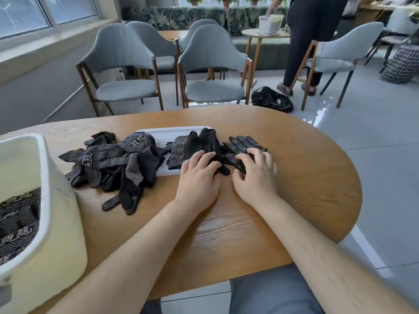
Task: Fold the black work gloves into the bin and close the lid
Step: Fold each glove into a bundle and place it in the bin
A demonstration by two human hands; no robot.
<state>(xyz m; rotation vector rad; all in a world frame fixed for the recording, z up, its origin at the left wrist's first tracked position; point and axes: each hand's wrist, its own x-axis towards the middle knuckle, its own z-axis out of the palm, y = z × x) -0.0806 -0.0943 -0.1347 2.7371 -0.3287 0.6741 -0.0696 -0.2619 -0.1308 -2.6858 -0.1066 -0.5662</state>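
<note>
Bin (63, 223) cut off left. Left hand (199, 175) flat, fingers released, pressing gloves (204, 141); right hand (256, 175) arched on them, grasp undeterminable. Lid (163, 131) mostly covered. Glove lettering illegible.

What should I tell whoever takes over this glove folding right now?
Left grip: flat on the gloves at centre.
Right grip: fingers bent on the same gloves; hold unclear.
Done: binned gloves sit in the bin, far left.
Left: fold these, then the loose pile, bin them all, free the lid lying under them and close it.
</note>
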